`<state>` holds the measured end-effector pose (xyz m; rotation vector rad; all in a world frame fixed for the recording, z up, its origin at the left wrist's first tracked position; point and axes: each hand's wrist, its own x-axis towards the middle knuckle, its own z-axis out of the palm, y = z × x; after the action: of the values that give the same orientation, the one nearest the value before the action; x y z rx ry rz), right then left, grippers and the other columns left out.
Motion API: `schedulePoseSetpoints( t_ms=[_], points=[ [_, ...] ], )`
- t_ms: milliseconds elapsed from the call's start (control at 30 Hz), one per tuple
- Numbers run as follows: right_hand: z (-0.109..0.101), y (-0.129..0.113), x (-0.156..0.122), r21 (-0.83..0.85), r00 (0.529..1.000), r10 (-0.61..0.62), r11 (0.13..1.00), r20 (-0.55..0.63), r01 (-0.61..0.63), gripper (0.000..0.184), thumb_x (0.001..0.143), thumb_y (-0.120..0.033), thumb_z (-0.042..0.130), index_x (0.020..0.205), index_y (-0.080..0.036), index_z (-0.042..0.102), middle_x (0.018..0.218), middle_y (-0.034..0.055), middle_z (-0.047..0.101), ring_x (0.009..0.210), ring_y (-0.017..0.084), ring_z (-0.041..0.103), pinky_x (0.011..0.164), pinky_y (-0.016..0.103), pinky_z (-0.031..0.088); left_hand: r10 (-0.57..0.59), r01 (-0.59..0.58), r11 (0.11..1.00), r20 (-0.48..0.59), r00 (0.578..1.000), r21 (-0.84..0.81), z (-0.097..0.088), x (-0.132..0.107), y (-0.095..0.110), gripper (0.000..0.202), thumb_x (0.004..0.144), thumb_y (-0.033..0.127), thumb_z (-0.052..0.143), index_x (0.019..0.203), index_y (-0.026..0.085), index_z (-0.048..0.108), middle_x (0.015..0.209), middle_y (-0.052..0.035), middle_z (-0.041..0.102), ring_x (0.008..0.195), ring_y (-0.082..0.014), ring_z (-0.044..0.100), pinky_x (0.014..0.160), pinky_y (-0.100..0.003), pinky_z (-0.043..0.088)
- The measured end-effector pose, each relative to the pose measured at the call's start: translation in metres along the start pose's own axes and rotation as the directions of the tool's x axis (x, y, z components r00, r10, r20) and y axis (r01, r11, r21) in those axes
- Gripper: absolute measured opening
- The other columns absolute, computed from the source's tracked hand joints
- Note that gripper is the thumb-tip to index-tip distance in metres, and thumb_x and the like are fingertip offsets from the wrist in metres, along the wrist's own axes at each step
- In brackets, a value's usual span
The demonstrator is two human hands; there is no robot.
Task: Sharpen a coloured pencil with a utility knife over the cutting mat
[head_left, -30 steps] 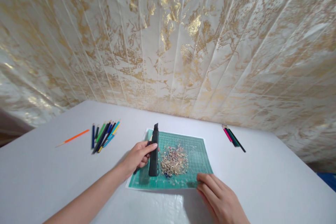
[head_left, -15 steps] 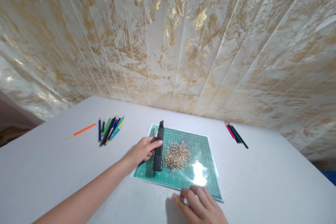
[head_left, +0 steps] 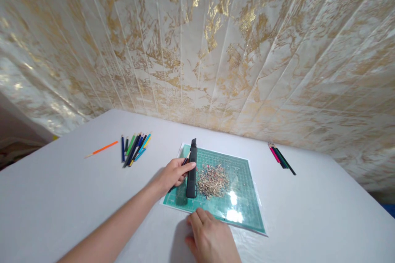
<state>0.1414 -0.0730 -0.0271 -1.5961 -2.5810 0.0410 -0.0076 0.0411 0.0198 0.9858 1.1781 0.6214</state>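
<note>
Hands apart. Right hand (head_left: 212, 236): fingers loosely curled at the mat's near edge; underside hidden, can't tell if it grips anything. Left hand (head_left: 175, 172): clamped on a chunky black knife (head_left: 191, 172), blade end pointing away, plus a slim dark pencil (head_left: 185, 160) with a pale wood tip. Both sit over the left part of the thin, glossy green mat (head_left: 245, 185). Curly wood shavings (head_left: 212, 181) heaped mid-mat, right beside the knife. Smooth white desk (head_left: 92, 197); colored pencils (head_left: 135, 150) bunched left. Behind: pleated, gold-patterned curtain (head_left: 197, 70).
</note>
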Motion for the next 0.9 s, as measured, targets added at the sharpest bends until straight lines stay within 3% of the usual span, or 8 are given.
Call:
schedulePoseSetpoints(
  t_ms=[167,333,433,567,667,733,800,900],
  points=[
    [0.011,-0.014,0.012,-0.084,0.959,0.083,0.995,0.271,-0.062,0.006,0.090,-0.021,0.067,0.093,-0.016,0.065,0.088,-0.0016,0.070,0.076,0.012,0.069,0.065,0.030,0.058,0.001,-0.001,1.000,0.015,1.000,-0.003,-0.001,0.000,0.000,0.034,0.094,0.037,0.060,0.122,0.018,0.060,0.122,-0.0090,0.065,0.100,-0.0237,0.066,0.085,-0.045,0.057],
    [-0.008,-0.004,0.015,-0.027,0.919,0.109,0.994,0.379,-0.106,0.014,0.090,-0.030,0.067,0.093,-0.016,0.066,0.081,-0.0029,0.069,0.066,0.011,0.067,0.063,0.029,0.057,0.006,-0.006,1.000,0.030,1.000,-0.011,-0.003,0.001,-0.001,0.034,0.094,0.037,0.060,0.122,0.018,0.060,0.122,-0.0089,0.065,0.100,-0.0235,0.066,0.084,-0.045,0.057],
    [-0.039,0.022,0.020,0.071,0.946,0.157,0.980,0.284,-0.184,0.004,0.090,-0.019,0.062,0.090,-0.018,0.066,0.071,-0.0046,0.070,0.060,0.012,0.067,0.059,0.027,0.052,0.008,-0.007,1.000,0.035,0.999,-0.016,-0.004,0.002,-0.002,0.033,0.094,0.037,0.060,0.121,0.018,0.060,0.121,-0.0088,0.065,0.099,-0.0233,0.066,0.084,-0.045,0.057],
    [-0.070,0.065,0.024,0.220,0.964,0.241,0.940,0.115,-0.261,0.024,0.096,-0.021,0.041,0.102,-0.022,0.065,0.070,0.0005,0.071,0.062,0.019,0.069,0.056,0.028,0.042,0.012,-0.011,1.000,0.038,0.999,-0.027,-0.007,0.002,-0.004,0.031,0.094,0.037,0.060,0.118,0.017,0.062,0.116,-0.0078,0.067,0.094,-0.0214,0.067,0.079,-0.041,0.058],
    [-0.072,0.082,0.023,0.369,0.968,0.244,0.896,0.054,-0.246,0.039,0.098,-0.029,0.035,0.130,-0.020,0.055,0.071,0.0016,0.071,0.063,0.021,0.068,0.059,0.031,0.044,0.036,-0.034,0.998,0.026,0.999,-0.047,-0.004,0.000,-0.003,0.023,0.095,0.036,0.059,0.105,0.016,0.063,0.093,-0.0021,0.067,0.068,-0.0131,0.063,0.060,-0.029,0.055],
    [-0.073,0.081,0.023,0.484,0.967,0.256,0.845,0.010,-0.229,0.046,0.100,-0.037,0.032,0.140,-0.017,0.045,0.077,0.0018,0.071,0.063,0.018,0.067,0.059,0.031,0.047,0.069,-0.068,0.995,0.010,0.998,-0.071,0.003,-0.002,-0.001,0.022,0.094,0.037,0.060,0.091,0.015,0.061,0.067,0.0064,0.056,0.045,-0.0057,0.045,0.041,-0.018,0.039],
    [-0.082,0.072,0.026,0.582,0.958,0.282,0.788,-0.047,-0.203,0.047,0.100,-0.043,0.033,0.139,-0.017,0.042,0.085,0.0030,0.071,0.066,0.016,0.066,0.061,0.030,0.049,0.105,-0.104,0.990,0.005,0.994,-0.098,0.014,-0.004,0.002,0.027,0.090,0.040,0.065,0.081,0.017,0.055,0.053,0.0130,0.037,0.037,-0.0021,0.025,0.035,-0.016,0.018],
    [-0.109,0.052,0.030,0.697,0.942,0.301,0.707,-0.146,-0.118,0.041,0.099,-0.049,0.037,0.130,-0.023,0.046,0.077,-0.0015,0.065,0.064,0.014,0.062,0.060,0.027,0.049,0.132,-0.129,0.984,0.011,0.991,-0.122,0.029,-0.006,0.002,0.034,0.083,0.044,0.072,0.076,0.017,0.054,0.048,0.0147,0.031,0.037,-0.0015,0.021,0.036,-0.016,0.014]
  ],
)
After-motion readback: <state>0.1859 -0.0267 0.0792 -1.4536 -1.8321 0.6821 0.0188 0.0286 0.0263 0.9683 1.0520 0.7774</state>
